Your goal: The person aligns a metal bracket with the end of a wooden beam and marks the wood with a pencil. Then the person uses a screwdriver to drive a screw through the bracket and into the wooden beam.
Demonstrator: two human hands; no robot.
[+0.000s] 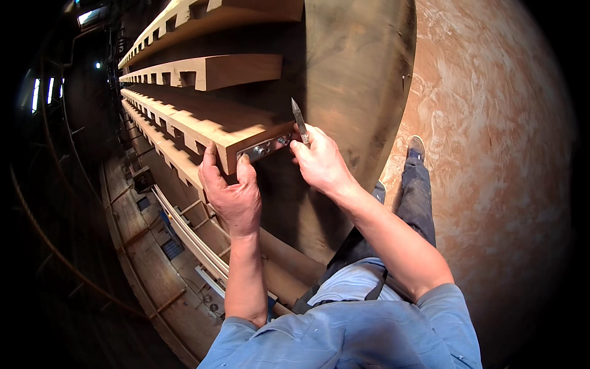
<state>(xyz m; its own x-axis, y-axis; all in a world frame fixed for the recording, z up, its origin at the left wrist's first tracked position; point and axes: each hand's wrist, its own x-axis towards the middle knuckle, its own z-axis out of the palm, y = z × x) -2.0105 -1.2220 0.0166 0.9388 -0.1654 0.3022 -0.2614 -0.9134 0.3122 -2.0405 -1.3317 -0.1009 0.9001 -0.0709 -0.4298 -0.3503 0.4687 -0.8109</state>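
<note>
We start at the lower left of the frame, where long pale strips (190,237) run beside the woodwork. Moving right, here's the notched beam (239,129), its near end at the centre, and the left hand (233,200) is clamped round that corner: fingers on the side, thumb pressing a metal plate (263,150) against the end face. Above it, we have another beam (243,69). We can't tell whether anything fastens the plate; if that thumb eases, it could slide out of line or drop. Right of centre comes the right hand (324,163), apart from the left, pinching a pointed tool (297,117), perhaps a pencil, tip up. Whether its fingertips touch the plate, we can't tell. A knock there might nudge the plate crooked, and a slack pinch could drop the tool. Farther right, we see a brown board (362,67), then a shoe (416,147) on the reddish floor (485,154).
</note>
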